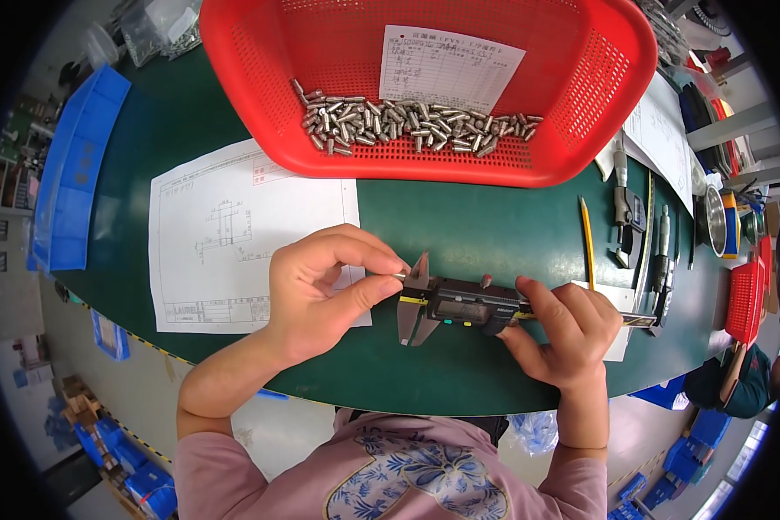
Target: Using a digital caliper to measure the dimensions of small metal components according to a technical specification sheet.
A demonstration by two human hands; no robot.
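Note:
Between thumb and forefinger, my left hand (325,290) pinches a small metal pin (400,276) at the jaws of a digital caliper (464,305). My right hand (570,329) is closed round the caliper's sliding body and beam, thumb below and fingers above. The jaws stand around or against the pin's end; I cannot tell how tightly. Beyond my hands a red plastic basket (299,163) holds many similar metal pins (416,123) and a paper card (446,68) with a printed table. A technical drawing (208,247) lies under and beside my left hand.
A blue bin (78,165) stands at the left edge of the green table (390,373). To the right lie a yellow pencil (588,238), a micrometer (626,208), another measuring tool (663,260) and more papers (663,139). A person (737,381) is at the far right, by a small red basket (745,299).

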